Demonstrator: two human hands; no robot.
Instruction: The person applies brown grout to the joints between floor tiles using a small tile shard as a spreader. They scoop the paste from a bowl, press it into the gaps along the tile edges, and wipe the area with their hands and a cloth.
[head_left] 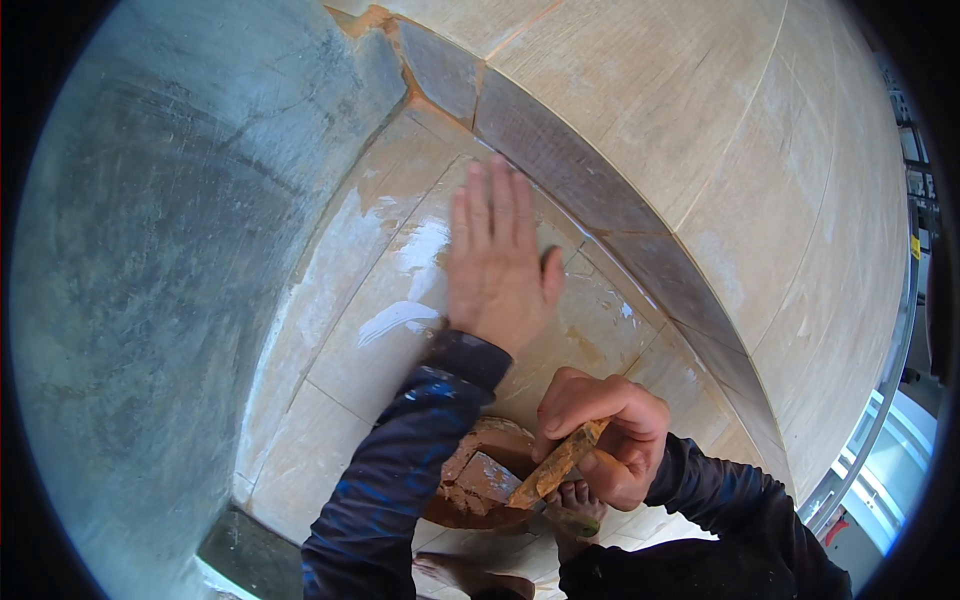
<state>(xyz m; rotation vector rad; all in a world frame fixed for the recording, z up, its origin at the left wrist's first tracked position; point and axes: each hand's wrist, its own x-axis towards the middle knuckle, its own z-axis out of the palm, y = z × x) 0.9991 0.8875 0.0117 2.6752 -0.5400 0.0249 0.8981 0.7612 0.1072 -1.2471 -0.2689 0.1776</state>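
My left hand (497, 265) lies flat, palm down and fingers together, on a wet tan tile tread (400, 270) close to the foot of the riser (570, 150). My right hand (615, 430) grips a flat strip caked with orange-brown paste (560, 463), pinched between thumb and fingers; its exact kind is hidden by the coating. Just below that strip is a round container with brown paste (470, 490) in it. A grey, flat-faced piece (489, 474) sits in the paste, partly covered.
A grey-blue plastered wall (190, 230) rises on the left. Beyond the riser spreads a larger tiled surface (660, 90). Orange-brown paste fills the far corner joint (410, 85). My bare foot (575, 497) stands beside the container. A metal rail (870, 440) runs at the right.
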